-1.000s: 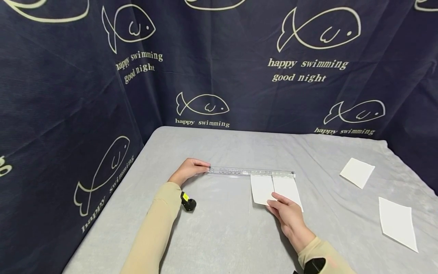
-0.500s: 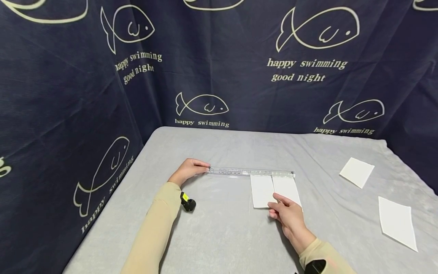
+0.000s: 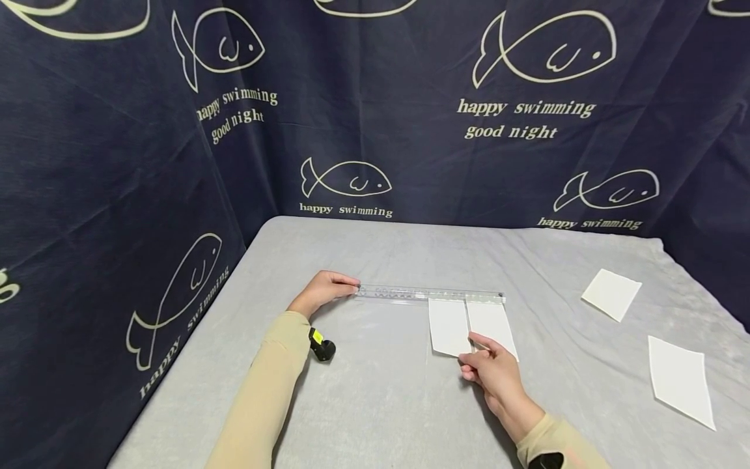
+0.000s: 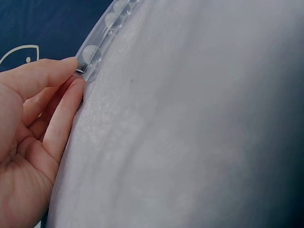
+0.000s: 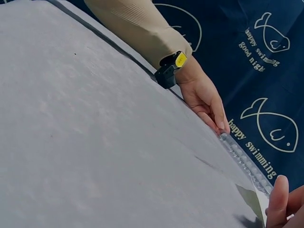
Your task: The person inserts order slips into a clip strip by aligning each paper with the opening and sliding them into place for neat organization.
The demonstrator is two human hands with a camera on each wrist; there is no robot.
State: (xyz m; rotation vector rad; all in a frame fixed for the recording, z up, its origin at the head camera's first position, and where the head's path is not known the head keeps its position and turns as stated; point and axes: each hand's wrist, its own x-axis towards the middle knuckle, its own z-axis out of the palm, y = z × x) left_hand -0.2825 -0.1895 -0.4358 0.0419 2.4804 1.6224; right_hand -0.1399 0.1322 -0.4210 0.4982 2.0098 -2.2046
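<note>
1. Left grip (image 3: 324, 288), a person's bare hand, is pinching the left end of a clear plastic strip (image 3: 404, 294) between thumb and fingers. Left wrist view is showing that contact up close.
2. Strip is running crosswise over the worktop (image 3: 375, 404), with a row of round shapes along it and a dark dot marking its right end. Can't tell if it's touching the cloth all the way.
3. Left sheet (image 3: 448, 326) and right sheet (image 3: 497, 326), both white, are sitting side by side at the near side of the strip's right half, a narrow gap separating them. Far edges are meeting the strip; can't tell if they're tucking under it.
4. Right grip (image 3: 498, 378) is pinching the left sheet's near right corner; its fingers are also covering part of the right sheet.
5. Back loose sheet (image 3: 612, 296) and front loose sheet (image 3: 681, 383) are lying well apart from the strip, off to the right.
6. Beige sleeves (image 3: 252, 391) are covering both forearms; the left wrist is wearing a black gadget (image 3: 321, 345) with a yellow label.
7. Dark blue curtain (image 3: 422, 71), fish outlines and lettering on it, is hanging behind.
</note>
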